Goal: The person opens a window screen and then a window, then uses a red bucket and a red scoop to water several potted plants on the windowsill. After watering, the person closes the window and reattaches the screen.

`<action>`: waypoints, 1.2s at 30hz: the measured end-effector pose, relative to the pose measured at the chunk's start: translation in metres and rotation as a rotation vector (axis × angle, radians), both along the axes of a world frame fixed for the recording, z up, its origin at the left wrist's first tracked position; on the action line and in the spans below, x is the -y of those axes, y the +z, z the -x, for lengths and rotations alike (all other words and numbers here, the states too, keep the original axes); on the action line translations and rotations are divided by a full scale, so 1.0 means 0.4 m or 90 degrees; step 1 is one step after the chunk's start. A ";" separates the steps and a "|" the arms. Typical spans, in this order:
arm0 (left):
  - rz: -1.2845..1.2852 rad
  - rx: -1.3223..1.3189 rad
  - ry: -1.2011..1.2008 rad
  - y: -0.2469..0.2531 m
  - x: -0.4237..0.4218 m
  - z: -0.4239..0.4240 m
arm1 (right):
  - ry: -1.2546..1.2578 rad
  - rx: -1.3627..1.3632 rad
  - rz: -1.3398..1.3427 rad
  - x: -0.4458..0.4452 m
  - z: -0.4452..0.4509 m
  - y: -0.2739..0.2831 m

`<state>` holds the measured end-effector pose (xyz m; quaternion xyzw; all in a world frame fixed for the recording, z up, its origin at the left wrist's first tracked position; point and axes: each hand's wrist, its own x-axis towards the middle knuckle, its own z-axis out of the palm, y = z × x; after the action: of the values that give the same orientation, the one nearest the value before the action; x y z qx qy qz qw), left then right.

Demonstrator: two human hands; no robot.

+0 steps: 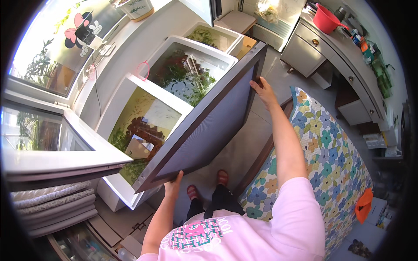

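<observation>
A large window screen panel (209, 127) with a dark grey frame and mesh hangs tilted in front of me, between both hands. My left hand (174, 186) grips its lower left edge, fingers partly hidden behind the frame. My right hand (264, 91) holds the right side of the frame, thumb on the near face. Behind the panel stand white tubs of water: the nearest tub (120, 98) holds small fish and plants, the middle tub (179, 40) has floating greenery, and a smaller tub (240, 40) sits at the back.
An open white window sash (107, 156) juts in at left above folded bedding (62, 208). A bed with a floral quilt (313, 140) lies at right. A desk (303, 45) bears a red dipper (326, 19). A potted plant (138, 9) stands on the sill.
</observation>
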<state>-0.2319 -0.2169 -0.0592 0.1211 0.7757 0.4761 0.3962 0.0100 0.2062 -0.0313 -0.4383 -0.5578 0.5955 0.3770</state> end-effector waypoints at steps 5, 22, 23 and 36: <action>-0.004 -0.075 -0.024 -0.065 -0.045 -0.007 | -0.005 -0.131 0.087 -0.045 0.037 -0.057; 0.065 -0.013 0.062 -0.158 -0.110 0.025 | 0.011 -0.186 0.132 -0.125 0.131 -0.166; 0.057 -0.010 0.074 -0.162 -0.109 0.027 | 0.016 -0.186 0.131 -0.128 0.141 -0.164; 0.040 -0.051 0.131 -0.211 -0.068 0.091 | -0.012 -0.107 0.110 -0.141 0.277 -0.156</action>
<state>-0.2683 -0.1898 -0.1437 0.0472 0.8137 0.4845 0.3176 -0.1009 0.2626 -0.0936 -0.4229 -0.4665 0.6726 0.3888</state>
